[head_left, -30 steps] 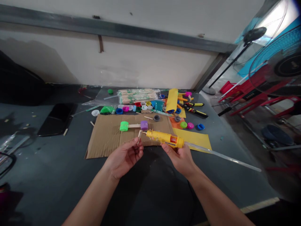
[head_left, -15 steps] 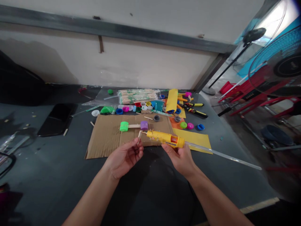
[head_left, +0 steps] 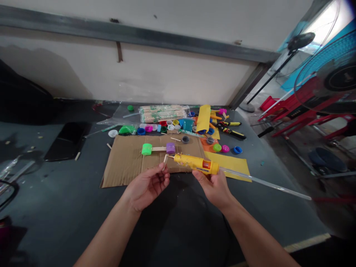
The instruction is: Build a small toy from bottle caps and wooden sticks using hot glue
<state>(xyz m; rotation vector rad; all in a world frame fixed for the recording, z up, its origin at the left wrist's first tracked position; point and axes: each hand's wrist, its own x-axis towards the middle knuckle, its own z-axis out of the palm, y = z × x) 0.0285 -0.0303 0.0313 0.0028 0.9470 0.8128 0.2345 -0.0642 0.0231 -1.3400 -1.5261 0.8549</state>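
Between thumb and fingers, my left hand [head_left: 148,185] pinches a short wooden stick [head_left: 165,161], tilted upward. A yellow hot glue gun [head_left: 194,163] is gripped in my right hand [head_left: 215,187], its nozzle pointing left at the stick's upper end; I cannot tell whether they touch. From the gun's back a long clear glue stick [head_left: 267,183] sticks out to the right. Just beyond my hands, a green cap [head_left: 147,149] and a purple cap [head_left: 170,148] joined by wooden sticks [head_left: 158,149] lie on a cardboard sheet [head_left: 125,167].
Behind the cardboard lie several colored bottle caps [head_left: 141,131] and a plastic-wrapped bundle of wooden sticks [head_left: 164,113]. Black-and-yellow handled tools [head_left: 230,130] and yellow paper [head_left: 239,167] are on the right. A black phone [head_left: 68,141] lies left; a fan [head_left: 333,78] stands beyond the table.
Almost nothing differs. The glue gun and its glue stick have shifted very slightly; my left hand keeps the wooden stick in the same place.
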